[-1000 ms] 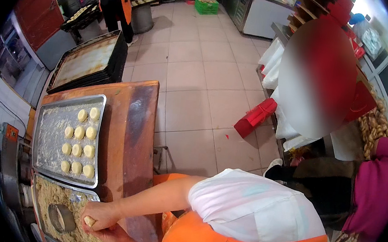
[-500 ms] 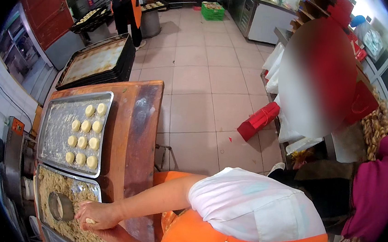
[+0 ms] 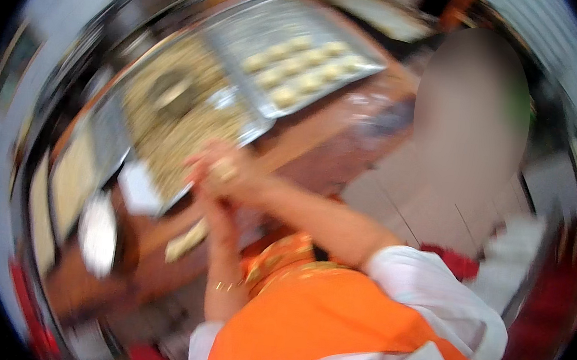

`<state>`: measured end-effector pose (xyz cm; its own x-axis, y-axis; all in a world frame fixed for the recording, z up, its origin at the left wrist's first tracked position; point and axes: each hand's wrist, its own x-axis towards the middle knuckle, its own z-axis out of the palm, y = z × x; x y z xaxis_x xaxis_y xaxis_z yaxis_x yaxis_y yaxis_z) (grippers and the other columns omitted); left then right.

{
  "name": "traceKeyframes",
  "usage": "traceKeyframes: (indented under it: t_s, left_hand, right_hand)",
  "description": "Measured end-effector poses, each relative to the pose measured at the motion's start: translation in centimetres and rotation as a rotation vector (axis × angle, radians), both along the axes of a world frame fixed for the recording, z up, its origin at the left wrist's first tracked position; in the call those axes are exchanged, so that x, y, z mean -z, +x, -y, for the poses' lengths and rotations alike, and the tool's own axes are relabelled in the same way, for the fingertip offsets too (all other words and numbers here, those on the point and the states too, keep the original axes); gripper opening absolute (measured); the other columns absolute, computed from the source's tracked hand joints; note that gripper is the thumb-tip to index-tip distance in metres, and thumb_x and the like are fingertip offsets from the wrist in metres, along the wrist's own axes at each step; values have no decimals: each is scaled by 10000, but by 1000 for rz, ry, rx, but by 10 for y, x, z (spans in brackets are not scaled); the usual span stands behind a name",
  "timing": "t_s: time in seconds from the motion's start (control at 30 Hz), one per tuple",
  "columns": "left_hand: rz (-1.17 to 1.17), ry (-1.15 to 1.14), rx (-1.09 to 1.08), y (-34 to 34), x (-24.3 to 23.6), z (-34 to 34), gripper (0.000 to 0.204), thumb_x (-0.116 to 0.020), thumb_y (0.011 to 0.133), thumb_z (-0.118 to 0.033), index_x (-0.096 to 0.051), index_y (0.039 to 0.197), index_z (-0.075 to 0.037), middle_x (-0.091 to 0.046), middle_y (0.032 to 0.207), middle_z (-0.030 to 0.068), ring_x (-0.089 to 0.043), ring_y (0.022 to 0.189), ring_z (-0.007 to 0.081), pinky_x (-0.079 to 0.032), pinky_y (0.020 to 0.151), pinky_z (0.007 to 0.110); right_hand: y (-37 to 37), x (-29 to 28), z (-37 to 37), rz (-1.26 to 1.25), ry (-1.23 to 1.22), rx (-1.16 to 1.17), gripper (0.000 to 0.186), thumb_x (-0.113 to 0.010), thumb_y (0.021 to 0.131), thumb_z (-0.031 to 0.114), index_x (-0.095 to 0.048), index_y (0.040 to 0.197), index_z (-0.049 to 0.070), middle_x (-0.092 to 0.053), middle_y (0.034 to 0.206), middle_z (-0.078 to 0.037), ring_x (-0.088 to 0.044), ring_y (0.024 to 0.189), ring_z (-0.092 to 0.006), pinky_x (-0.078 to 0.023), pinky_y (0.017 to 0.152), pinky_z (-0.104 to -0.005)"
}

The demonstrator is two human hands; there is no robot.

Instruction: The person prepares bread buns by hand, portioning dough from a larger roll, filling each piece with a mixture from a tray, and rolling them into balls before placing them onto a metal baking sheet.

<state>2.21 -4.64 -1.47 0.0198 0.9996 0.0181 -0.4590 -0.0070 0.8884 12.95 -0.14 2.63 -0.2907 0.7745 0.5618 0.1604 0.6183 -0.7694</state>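
Observation:
My left hand (image 3: 207, 181) and my right hand (image 3: 235, 175) are pressed together over the near edge of a tray of crumbly tan filling (image 3: 183, 126). A small pale lump of dough (image 3: 223, 169) shows between them; motion smears the fingers. A metal ring (image 3: 174, 93) sits in the filling. Beside my left forearm a pale strip of dough (image 3: 187, 240) lies on the wooden table (image 3: 305, 150). Beyond the filling, a metal tray (image 3: 239, 35) bears several round, pale dough pieces (image 3: 296, 71) in rows.
Left of the filling are a white scraper-like sheet (image 3: 140, 187), a round white dish or pan (image 3: 98, 233) and pale flat slabs (image 3: 74, 178). A dark baking tray (image 3: 379, 9) stands past the table's far end. Tiled floor (image 3: 382, 202) borders the table's right side.
My view has swung left and blurred, bringing the dough strip, white dish and left forearm into sight. Both hands stay together around the lump, now at the filling tray's near edge.

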Motion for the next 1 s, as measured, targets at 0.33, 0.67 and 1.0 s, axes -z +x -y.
traceKeyframes:
  t_s: [0.33,0.67,1.0]
  left_hand:
    - [-55,190,-51,-14,-22,19,557,-409,1040,-570,-474,1309,-87,-562,939,-19,-459,696,40,-351,564,186]
    - [-20,170,153,-36,-9,17,684,-442,1007,-618,-389,1381,-48,-554,1083,11,-500,839,40,-406,628,204]
    - [-93,265,-17,-22,-26,28,617,-380,1039,-589,-491,1302,-42,-578,1104,-2,-529,865,83,-422,668,218]
  right_hand:
    - [-20,-20,12,-217,-164,-240,590,-390,1067,493,-753,1033,30,-733,1153,-102,-526,1341,-304,-194,1217,-463]
    - [-29,-21,14,-204,-144,-237,667,-321,1070,525,-725,1122,-3,-660,1273,-203,-385,1441,-361,-230,1210,-489]
    - [-36,-24,21,-397,-331,-223,707,-297,1068,544,-728,1123,-14,-641,1297,-186,-441,1406,-335,-214,1216,-471]
